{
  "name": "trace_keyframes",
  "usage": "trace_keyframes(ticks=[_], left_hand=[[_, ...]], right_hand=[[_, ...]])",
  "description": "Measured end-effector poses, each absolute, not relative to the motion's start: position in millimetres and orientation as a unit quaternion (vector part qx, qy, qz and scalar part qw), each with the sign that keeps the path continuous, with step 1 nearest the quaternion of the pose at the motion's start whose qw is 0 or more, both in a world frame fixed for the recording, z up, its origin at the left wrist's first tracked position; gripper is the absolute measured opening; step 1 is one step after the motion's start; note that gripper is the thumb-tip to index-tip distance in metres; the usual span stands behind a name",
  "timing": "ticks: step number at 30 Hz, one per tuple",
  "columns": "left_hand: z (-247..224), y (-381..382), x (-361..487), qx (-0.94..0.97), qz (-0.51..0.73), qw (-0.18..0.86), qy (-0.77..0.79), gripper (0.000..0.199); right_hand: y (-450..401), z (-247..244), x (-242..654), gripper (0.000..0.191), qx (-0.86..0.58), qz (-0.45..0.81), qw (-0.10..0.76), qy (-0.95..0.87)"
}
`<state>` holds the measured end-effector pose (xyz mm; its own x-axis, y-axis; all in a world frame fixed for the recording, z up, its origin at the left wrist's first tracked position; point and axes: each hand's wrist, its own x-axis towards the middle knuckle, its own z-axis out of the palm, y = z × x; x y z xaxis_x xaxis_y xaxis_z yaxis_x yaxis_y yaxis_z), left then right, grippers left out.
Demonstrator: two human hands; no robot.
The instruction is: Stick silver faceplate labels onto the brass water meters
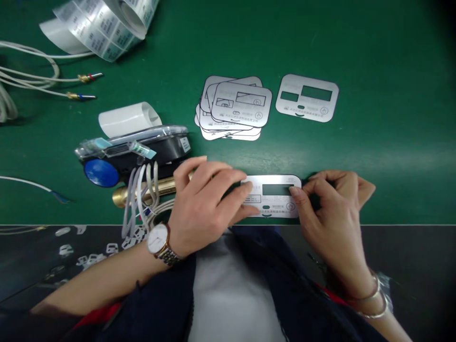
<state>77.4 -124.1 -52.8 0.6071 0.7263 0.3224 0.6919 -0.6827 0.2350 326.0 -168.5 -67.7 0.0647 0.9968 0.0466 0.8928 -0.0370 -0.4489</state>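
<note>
Silver card (pixel 276 201) low in the middle of the frame, on the green tabletop (pixel 392 142), your left hand (pixel 208 209) holding its left end, your right hand (pixel 331 204) pinching its right edge, card pile (pixel 245 109) above.

We're riding on the person's head, facing forward and steeply down, close above the left hand (pixel 206 209) and right hand (pixel 329 209); the shirt (pixel 230 289) sits at our bottom edge, and the green table (pixel 388 133) spreads right up to our top.
</note>
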Motion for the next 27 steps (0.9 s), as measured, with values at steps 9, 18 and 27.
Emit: trace_keyframes(ticks=[9,18,27], left_hand=[[-62.5,-169.5,72.4,0.926,0.094,-0.028,0.366,0.048],[-60.4,-167.5,78.9,0.923,0.078,0.031,0.375,0.076],[-74.2,-185.7,77.0,0.871,0.206,0.011,0.446,0.032]], right_hand=[[-169.9,-69.6,327.6,0.027,-0.7,0.141,0.186,-0.675],[-180.5,-63.0,322.8,0.019,-0.649,0.11,0.272,-0.702],[-222.0,-57.2,283.2,0.015,-0.439,0.106,0.375,-0.809]])
